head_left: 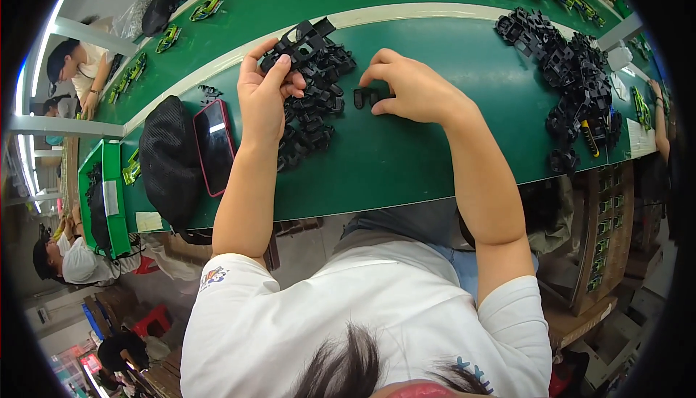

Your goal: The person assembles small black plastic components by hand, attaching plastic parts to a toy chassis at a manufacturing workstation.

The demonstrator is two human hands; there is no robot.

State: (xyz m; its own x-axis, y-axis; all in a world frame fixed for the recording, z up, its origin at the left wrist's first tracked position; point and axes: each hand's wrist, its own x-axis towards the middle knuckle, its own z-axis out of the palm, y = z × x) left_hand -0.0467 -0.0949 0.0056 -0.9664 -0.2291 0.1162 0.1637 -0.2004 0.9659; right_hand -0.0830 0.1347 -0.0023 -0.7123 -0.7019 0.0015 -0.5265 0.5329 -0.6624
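Observation:
My left hand (262, 93) is raised over the green table, its fingers closed round a black plastic part (310, 38) with square openings. Under and beside it lies a heap of similar black plastic parts (308, 126). My right hand (420, 92) is on the table to the right of that heap. Its thumb and index finger are apart, on either side of small black plastic pieces (359, 98) lying on the surface. I see no grip on them.
A red-edged phone (214, 148) and a black mesh bag (169, 162) lie left, beyond them a green crate (116, 195). A larger heap of black parts (573, 93) and a yellow-handled tool (590, 138) are right. Green toy-like bodies (206, 8) line the far belt. Other people sit nearby.

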